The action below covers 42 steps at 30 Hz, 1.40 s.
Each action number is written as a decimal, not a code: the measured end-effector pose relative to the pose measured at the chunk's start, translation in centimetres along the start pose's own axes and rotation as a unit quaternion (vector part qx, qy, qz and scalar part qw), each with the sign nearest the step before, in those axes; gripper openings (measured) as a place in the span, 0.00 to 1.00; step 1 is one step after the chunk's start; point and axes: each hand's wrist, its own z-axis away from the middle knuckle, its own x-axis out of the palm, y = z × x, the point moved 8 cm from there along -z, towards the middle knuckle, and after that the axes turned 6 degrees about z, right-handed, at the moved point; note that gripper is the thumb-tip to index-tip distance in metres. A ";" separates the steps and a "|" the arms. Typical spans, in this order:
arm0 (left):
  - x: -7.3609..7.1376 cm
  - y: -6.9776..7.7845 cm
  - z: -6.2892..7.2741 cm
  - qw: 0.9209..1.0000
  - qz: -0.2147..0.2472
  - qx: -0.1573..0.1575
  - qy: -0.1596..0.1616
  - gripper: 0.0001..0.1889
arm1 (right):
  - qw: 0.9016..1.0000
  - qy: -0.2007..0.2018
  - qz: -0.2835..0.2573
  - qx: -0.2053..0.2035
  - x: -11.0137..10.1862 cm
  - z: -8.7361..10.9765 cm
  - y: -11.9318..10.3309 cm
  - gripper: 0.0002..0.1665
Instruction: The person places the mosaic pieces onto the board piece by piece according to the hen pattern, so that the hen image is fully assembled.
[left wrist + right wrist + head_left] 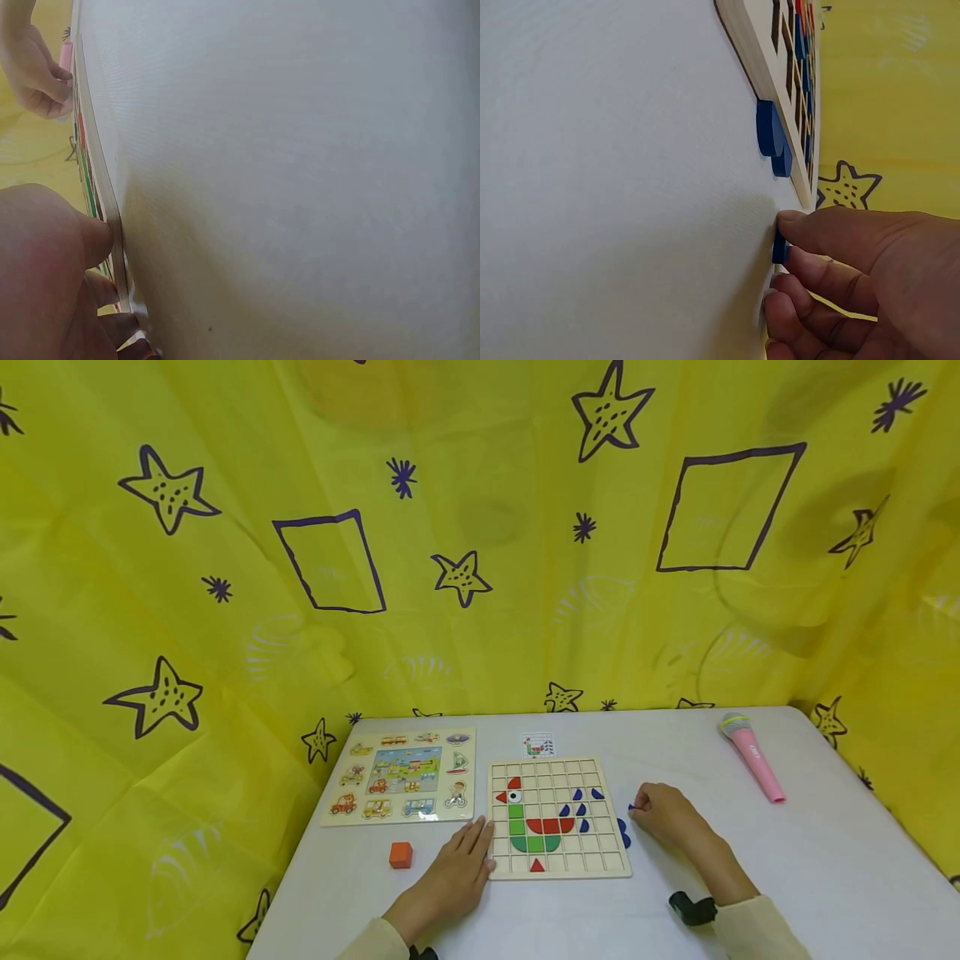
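A wooden grid board (555, 770) lies on the table, with red, green and blue pieces set in it as a bird. My left hand (459, 870) rests along the board's left edge; in the left wrist view its thumb (96, 241) touches the rim. Just right of the board, my right hand (667, 817) pinches a blue half-round piece (779, 246) between thumb and fingers, close over the table. Two more blue half-round pieces (768, 129) lie against the board's right edge. A red triangle (537, 865) sits in the board's bottom row.
Behind the board lies a small picture card (537, 745) of the bird. A vehicle puzzle board (360, 817) is at the left, with an orange cube (401, 855) in front of it. A pink toy microphone (756, 760) lies at the back right. A yellow curtain (480, 652) hangs behind the table.
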 end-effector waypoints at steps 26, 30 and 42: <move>0.1 -0.1 -0.1 1.000 -0.002 -0.002 -0.005 0.34 | 0.998 0.005 -0.061 0.017 2.3 -0.7 -4.4 0.08; 0.1 -0.1 -0.1 1.000 -0.001 -0.005 -0.006 0.34 | 0.998 0.006 -0.062 0.010 2.8 -0.7 -4.6 0.07; 0.0 -0.1 -0.1 1.000 0.000 -0.005 -0.007 0.34 | 0.997 -0.015 -0.070 0.032 2.5 -0.4 -4.3 0.06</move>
